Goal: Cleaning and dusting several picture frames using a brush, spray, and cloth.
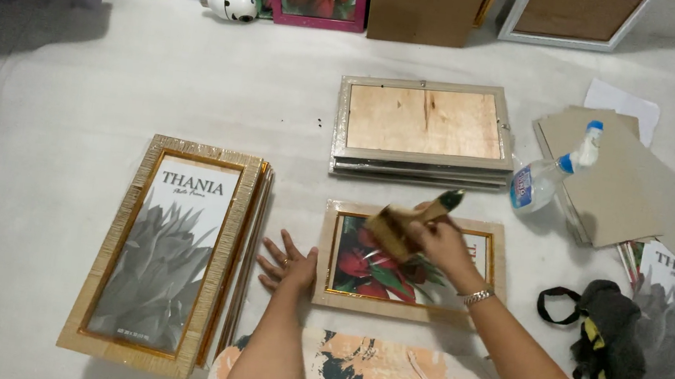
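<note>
Kneeling on the floor (73, 58), my left hand (288, 265), fingers spread, pins the picture frame (409, 265) flat while my right hand (439, 242), closed around a brush (406, 221), works over its glass.

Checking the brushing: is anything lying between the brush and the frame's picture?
Nothing visible does. The right hand holds the brush directly over the frame; the left hand steadies its left edge.
</note>
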